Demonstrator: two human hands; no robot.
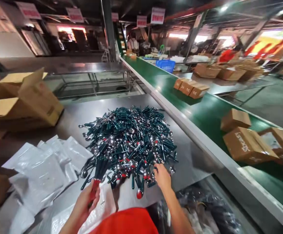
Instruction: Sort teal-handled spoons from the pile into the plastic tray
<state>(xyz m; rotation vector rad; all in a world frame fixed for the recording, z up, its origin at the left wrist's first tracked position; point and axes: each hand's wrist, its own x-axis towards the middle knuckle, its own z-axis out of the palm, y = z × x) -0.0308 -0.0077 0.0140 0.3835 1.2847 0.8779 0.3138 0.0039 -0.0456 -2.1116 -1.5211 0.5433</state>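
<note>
- The left hand (86,201) is closed around a bunch of green-handled utensils (96,174), fingers wrapped about the gathered handles low down, the metal ends fanning up and leftward.
- The right hand (162,177) reaches into the near edge of the pile of utensils (129,143); its fingers are slightly spread and rest on pieces there, but whether they pinch one I cannot tell.
- The pieces look stiff, light singly, smooth and probably slippery at the shiny metal ends; the green handles seem the surer place to hold, and a tangled heap may drag neighbours along.
- White plastic bags (41,169) lie just left of the pile on the steel worktop (83,113).
- An open cardboard carton (34,97) sits further left.
- Beyond, to the right, a green conveyor belt (205,113) carries brown boxes (247,146).
</note>
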